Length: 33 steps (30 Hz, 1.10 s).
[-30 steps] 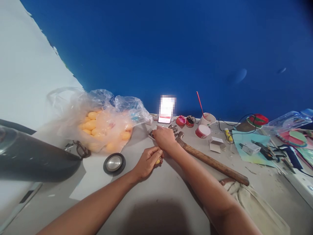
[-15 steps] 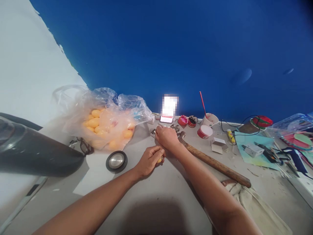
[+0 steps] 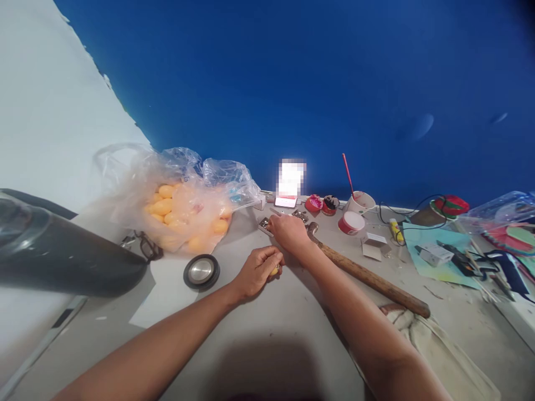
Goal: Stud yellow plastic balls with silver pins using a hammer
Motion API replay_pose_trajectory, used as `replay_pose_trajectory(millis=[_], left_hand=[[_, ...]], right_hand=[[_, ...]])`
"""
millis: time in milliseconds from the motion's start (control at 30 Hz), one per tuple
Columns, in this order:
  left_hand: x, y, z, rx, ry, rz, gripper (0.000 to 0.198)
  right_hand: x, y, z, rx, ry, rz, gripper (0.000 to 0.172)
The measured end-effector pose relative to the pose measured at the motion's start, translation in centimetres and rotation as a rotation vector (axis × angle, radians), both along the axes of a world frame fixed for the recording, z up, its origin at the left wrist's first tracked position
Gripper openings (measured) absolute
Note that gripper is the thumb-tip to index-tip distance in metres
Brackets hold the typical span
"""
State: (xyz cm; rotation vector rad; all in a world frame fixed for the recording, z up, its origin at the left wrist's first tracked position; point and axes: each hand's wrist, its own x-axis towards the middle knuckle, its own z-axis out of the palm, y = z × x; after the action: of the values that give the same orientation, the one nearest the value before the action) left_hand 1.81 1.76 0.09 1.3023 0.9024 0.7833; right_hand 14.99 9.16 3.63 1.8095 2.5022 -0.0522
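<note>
My left hand point(image 3: 258, 270) is closed around a small yellow ball point(image 3: 275, 270), held just above the table. Most of the ball is covered by the fingers and thumb. Farther off, my right hand point(image 3: 287, 231) reaches down to a small open box point(image 3: 263, 225) with shiny metal bits in it. Its fingertips are bent together at the box, and whatever they pinch is hidden. Behind that hand lies a small heap of metal pieces point(image 3: 300, 215). A clear plastic bag point(image 3: 188, 195) at the left bulges with several yellow-orange balls point(image 3: 161, 208).
A wooden-handled hammer point(image 3: 371, 278) lies right of my right forearm, near a cloth point(image 3: 443, 351). A round black-rimmed metal disc point(image 3: 201, 271) sits left. A lit phone point(image 3: 291, 178), red cups point(image 3: 351, 223) and a white cup point(image 3: 361, 203) line the wall. A dark cylinder point(image 3: 71, 250) stands far left.
My right hand has shifted slightly at the small box, its fingers lower against it. The left hand keeps its hold on the yellow ball. The whole view has moved a little.
</note>
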Motion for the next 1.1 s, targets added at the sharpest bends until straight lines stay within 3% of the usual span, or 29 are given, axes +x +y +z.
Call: replay_pose_trajectory(millis=[867,1000,1100], left_hand=[[0.2,-0.2,0.4,0.02,0.021,-0.014,0.041],[0.2,-0.2,0.3,0.003,-0.003,-0.009,0.043],[0.1,0.1,0.0,-0.084,-0.093,0.029,0.046]], right_hand=[[0.3,-0.2,1.0,-0.042,0.075,-0.047,0.031],[0.9,-0.1,1.0,-0.011,0.197,-0.041,0.024],[1.6,0.0,1.7,0.023,0.426,-0.026,0.016]])
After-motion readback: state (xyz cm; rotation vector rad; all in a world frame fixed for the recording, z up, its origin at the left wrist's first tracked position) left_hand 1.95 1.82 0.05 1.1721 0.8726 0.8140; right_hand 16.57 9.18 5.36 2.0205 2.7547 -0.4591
